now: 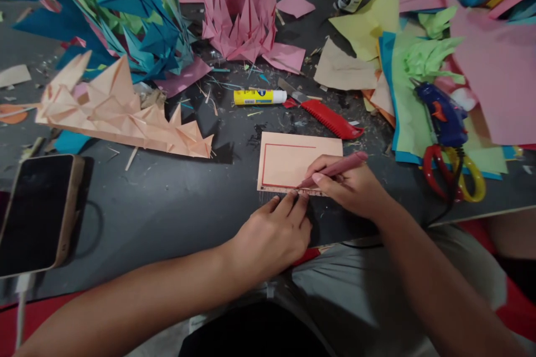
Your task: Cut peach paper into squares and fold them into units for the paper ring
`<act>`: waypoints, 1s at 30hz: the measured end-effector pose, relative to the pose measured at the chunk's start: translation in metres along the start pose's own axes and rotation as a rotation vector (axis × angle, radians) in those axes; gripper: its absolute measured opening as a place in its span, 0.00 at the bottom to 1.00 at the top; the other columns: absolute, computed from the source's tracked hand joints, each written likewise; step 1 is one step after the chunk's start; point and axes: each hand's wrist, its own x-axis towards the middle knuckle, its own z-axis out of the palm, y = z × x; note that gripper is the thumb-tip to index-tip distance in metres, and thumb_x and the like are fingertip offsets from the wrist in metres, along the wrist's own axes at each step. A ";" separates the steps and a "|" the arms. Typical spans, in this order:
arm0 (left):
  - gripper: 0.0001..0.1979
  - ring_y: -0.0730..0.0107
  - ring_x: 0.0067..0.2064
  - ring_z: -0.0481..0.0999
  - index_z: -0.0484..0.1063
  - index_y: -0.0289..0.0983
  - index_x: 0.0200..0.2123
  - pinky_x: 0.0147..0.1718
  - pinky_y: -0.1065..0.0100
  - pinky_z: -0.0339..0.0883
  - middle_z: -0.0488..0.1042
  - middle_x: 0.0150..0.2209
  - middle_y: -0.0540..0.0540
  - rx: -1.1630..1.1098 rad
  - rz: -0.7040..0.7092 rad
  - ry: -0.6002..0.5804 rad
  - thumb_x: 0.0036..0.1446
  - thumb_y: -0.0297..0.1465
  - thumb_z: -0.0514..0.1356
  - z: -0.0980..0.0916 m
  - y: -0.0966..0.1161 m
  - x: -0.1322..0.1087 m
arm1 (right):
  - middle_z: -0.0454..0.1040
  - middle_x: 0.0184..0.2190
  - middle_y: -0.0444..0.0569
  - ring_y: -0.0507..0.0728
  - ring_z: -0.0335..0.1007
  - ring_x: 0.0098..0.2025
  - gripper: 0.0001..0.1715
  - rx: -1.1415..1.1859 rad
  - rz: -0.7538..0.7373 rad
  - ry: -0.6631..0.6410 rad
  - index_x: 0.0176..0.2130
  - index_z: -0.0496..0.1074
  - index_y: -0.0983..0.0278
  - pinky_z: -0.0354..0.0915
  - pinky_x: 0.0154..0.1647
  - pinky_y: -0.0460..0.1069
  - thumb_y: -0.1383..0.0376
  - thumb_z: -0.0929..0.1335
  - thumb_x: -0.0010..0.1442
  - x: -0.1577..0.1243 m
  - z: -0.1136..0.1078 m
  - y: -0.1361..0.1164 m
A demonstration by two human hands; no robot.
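A small peach card (pixel 288 162) lies on the dark table in front of me, with red lines drawn along its top, left side and bottom. Along its lower edge is a clear ruler (pixel 274 189), its markings partly showing. My left hand (pixel 280 228) holds the ruler down, fingertips bent onto it near its middle. In my right hand (pixel 355 187) is a dull red pen (pixel 341 165), gripped between thumb and fingers. Its tip touches the card's bottom line just above the ruler, beside my left fingertips. My right hand covers the card's lower right part.
Beyond the card lie a glue stick (pixel 258 97) and a red box cutter (pixel 330 117). Folded-paper pieces in peach (pixel 121 114), blue-green (pixel 142 28) and pink (pixel 240 22) stand behind. A phone (pixel 39 212) is at left; scissors (pixel 454 175) and a glue gun (pixel 441 111) at right.
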 end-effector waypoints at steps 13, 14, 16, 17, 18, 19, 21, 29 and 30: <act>0.07 0.60 0.45 0.74 0.73 0.33 0.31 0.35 0.66 0.72 0.75 0.44 0.42 -0.005 -0.008 0.026 0.55 0.29 0.56 -0.002 -0.002 0.003 | 0.72 0.22 0.45 0.51 0.67 0.22 0.09 0.014 -0.001 0.141 0.25 0.67 0.64 0.60 0.19 0.44 0.69 0.61 0.54 -0.016 -0.006 0.015; 0.07 0.60 0.45 0.74 0.73 0.33 0.31 0.35 0.66 0.72 0.75 0.44 0.42 -0.008 -0.007 0.025 0.56 0.29 0.56 -0.002 -0.002 0.004 | 0.72 0.21 0.45 0.51 0.67 0.22 0.09 0.020 -0.004 0.147 0.25 0.67 0.63 0.60 0.19 0.44 0.69 0.61 0.54 -0.016 -0.006 0.015; 0.08 0.60 0.45 0.74 0.73 0.33 0.30 0.35 0.67 0.72 0.75 0.44 0.42 -0.014 -0.005 0.025 0.56 0.29 0.55 -0.002 -0.002 0.004 | 0.71 0.21 0.44 0.50 0.67 0.22 0.08 0.030 -0.015 0.156 0.25 0.66 0.63 0.60 0.20 0.44 0.70 0.61 0.54 -0.015 -0.006 0.016; 0.08 0.60 0.44 0.74 0.73 0.33 0.30 0.35 0.67 0.72 0.75 0.44 0.42 -0.016 -0.003 0.026 0.56 0.28 0.55 -0.003 -0.002 0.005 | 0.71 0.21 0.44 0.50 0.67 0.22 0.08 0.034 -0.023 0.160 0.25 0.66 0.63 0.60 0.20 0.44 0.70 0.61 0.54 -0.014 -0.007 0.016; 0.08 0.60 0.44 0.74 0.73 0.33 0.29 0.35 0.67 0.72 0.75 0.44 0.42 -0.017 -0.003 0.029 0.56 0.28 0.55 -0.003 -0.002 0.005 | 0.71 0.21 0.44 0.50 0.67 0.22 0.08 0.036 -0.031 0.164 0.25 0.66 0.63 0.60 0.20 0.44 0.70 0.61 0.54 -0.014 -0.007 0.016; 0.08 0.60 0.44 0.74 0.73 0.33 0.29 0.35 0.67 0.72 0.75 0.43 0.42 -0.019 -0.003 0.031 0.56 0.28 0.55 -0.003 -0.002 0.005 | 0.71 0.21 0.44 0.50 0.67 0.22 0.08 0.037 -0.037 0.166 0.25 0.66 0.63 0.61 0.21 0.44 0.70 0.61 0.54 -0.014 -0.007 0.016; 0.08 0.61 0.44 0.75 0.73 0.33 0.29 0.35 0.67 0.72 0.75 0.43 0.42 -0.020 -0.005 0.036 0.56 0.28 0.55 -0.003 -0.002 0.006 | 0.71 0.21 0.44 0.50 0.66 0.22 0.08 0.043 -0.041 0.169 0.24 0.66 0.63 0.60 0.21 0.44 0.71 0.61 0.53 -0.013 -0.008 0.016; 0.10 0.61 0.44 0.75 0.73 0.33 0.29 0.35 0.67 0.72 0.75 0.44 0.42 -0.032 -0.022 0.036 0.57 0.28 0.54 -0.004 -0.002 0.006 | 0.71 0.23 0.44 0.52 0.69 0.25 0.07 0.384 0.129 0.330 0.28 0.69 0.62 0.64 0.24 0.46 0.64 0.64 0.55 -0.014 -0.006 0.021; 0.10 0.61 0.45 0.74 0.73 0.33 0.29 0.35 0.66 0.72 0.75 0.44 0.42 -0.034 -0.030 0.033 0.57 0.29 0.54 -0.004 -0.002 0.005 | 0.72 0.25 0.45 0.53 0.70 0.28 0.07 0.445 0.137 0.370 0.30 0.70 0.62 0.66 0.27 0.47 0.63 0.64 0.56 -0.014 -0.006 0.024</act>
